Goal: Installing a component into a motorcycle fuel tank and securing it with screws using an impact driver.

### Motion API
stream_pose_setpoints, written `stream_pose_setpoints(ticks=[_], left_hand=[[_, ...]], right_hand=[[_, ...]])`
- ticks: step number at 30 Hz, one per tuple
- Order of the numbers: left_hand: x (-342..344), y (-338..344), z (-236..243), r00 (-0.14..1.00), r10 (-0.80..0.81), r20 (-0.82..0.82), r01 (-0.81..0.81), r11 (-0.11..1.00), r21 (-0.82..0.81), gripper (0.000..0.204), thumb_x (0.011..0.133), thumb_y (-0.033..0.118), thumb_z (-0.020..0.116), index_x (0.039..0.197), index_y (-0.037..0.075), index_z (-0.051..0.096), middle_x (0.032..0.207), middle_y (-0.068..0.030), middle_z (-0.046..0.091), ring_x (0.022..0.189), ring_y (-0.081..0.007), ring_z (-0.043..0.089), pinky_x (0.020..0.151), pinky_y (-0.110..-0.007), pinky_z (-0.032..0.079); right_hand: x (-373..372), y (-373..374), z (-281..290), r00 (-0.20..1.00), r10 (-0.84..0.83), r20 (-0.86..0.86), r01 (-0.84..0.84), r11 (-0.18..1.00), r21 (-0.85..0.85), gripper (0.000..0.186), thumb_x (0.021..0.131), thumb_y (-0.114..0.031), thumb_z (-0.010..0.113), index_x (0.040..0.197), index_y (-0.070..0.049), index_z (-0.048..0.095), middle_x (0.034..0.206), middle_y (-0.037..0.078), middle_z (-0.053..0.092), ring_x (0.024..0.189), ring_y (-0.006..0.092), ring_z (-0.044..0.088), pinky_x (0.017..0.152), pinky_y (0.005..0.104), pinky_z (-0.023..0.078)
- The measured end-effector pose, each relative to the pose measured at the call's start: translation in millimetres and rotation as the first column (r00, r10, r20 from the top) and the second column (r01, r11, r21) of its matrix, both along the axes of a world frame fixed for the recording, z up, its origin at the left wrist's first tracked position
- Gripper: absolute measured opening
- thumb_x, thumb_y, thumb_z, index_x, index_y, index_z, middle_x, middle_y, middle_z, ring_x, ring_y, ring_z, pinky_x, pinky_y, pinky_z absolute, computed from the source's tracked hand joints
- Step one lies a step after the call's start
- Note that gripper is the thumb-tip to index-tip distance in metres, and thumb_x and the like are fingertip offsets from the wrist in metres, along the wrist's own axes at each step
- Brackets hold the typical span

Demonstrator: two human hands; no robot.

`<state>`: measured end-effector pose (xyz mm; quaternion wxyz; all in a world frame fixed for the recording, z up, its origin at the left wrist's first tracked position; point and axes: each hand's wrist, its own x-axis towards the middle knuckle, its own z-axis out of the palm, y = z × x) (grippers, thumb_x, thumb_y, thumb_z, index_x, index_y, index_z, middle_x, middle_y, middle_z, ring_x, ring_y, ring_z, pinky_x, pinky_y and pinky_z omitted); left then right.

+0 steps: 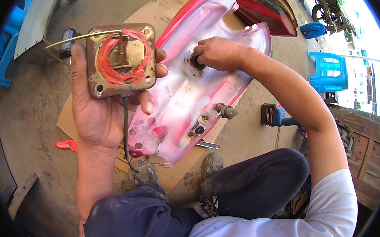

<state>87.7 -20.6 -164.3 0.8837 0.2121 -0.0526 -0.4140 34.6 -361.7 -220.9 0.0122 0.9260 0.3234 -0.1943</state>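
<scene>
My left hand [100, 120] holds up a fuel level sender [150, 87], a square rusty plate with corner holes and a ring of red sealant. A thin metal rod runs left from it to a dark cylindrical float [66, 48], and a black cable hangs below. In front of me lies a red and white motorcycle fuel tank [175, 102], its underside facing up. Over a dark round opening [197, 61] in the tank, my right hand [220, 54] is closed, fingertips at the rim. Whatever they pinch is hidden. A brass-coloured fuel tap [228, 111] sits at the tank's lower right.
Cardboard [172, 175] lies under the tank, with a wrench [208, 145] near its lower edge. A cordless power tool [275, 116] rests to the right. Beyond are a red and black seat [264, 10] and a blue stool [327, 70]. A crumpled red tube [66, 145] lies left.
</scene>
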Motion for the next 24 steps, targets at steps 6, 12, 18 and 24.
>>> stream_pose_setpoints(ticks=[6, 12, 18, 24], left_hand=[[1.8, -1.1, -2.0, 1.0, -0.008, 0.019, 0.008, 1.0, 0.014, 0.091, 0.11, 0.068, 0.035, 0.157, -0.01, 0.036, 0.136, -0.0423, 0.054, 0.113, -0.0446, 0.069, 0.053, -0.037, 0.066], [8.5, 9.3, -1.3, 0.998, 0.013, 0.06, -0.015, 0.999, 0.036, 0.089, 0.111, 0.066, 0.033, 0.157, -0.01, 0.035, 0.136, -0.04, 0.053, 0.116, -0.0431, 0.065, 0.052, -0.036, 0.064], [12.8, 1.2, 3.6, 0.998, 0.022, 0.059, -0.025, 0.999, 0.036, 0.089, 0.111, 0.066, 0.033, 0.157, -0.01, 0.036, 0.137, -0.0402, 0.053, 0.118, -0.042, 0.063, 0.054, -0.036, 0.064], [6.5, -0.5, -1.4, 0.998, 0.021, 0.054, -0.022, 0.999, 0.025, 0.09, 0.11, 0.067, 0.035, 0.156, -0.01, 0.037, 0.135, -0.0405, 0.054, 0.111, -0.0421, 0.067, 0.054, -0.037, 0.064]], right_hand=[[-9.9, -6.8, 39.0, 0.977, -0.206, 0.061, 0.193, 0.968, 0.163, 0.006, 0.086, -0.009, 0.072, 0.09, -0.005, 0.073, 0.097, 0.013, 0.066, 0.096, 0.0327, 0.068, 0.083, 0.0458, 0.056], [-63.6, -31.0, 135.3, 0.841, -0.466, -0.273, 0.493, 0.869, 0.034, 0.017, 0.087, -0.018, 0.08, 0.094, -0.003, 0.075, 0.095, 0.013, 0.068, 0.093, 0.0353, 0.069, 0.082, 0.0453, 0.054], [-111.6, -17.2, 148.4, 0.775, -0.486, -0.404, 0.407, 0.873, -0.269, 0.019, 0.084, -0.024, 0.083, 0.087, -0.006, 0.079, 0.093, 0.015, 0.07, 0.092, 0.0378, 0.07, 0.082, 0.0485, 0.054], [-58.5, 6.5, 98.5, 0.814, -0.576, -0.075, 0.581, 0.803, 0.134, 0.017, 0.087, -0.019, 0.078, 0.096, -0.005, 0.081, 0.098, 0.016, 0.072, 0.095, 0.038, 0.07, 0.086, 0.0465, 0.055]])
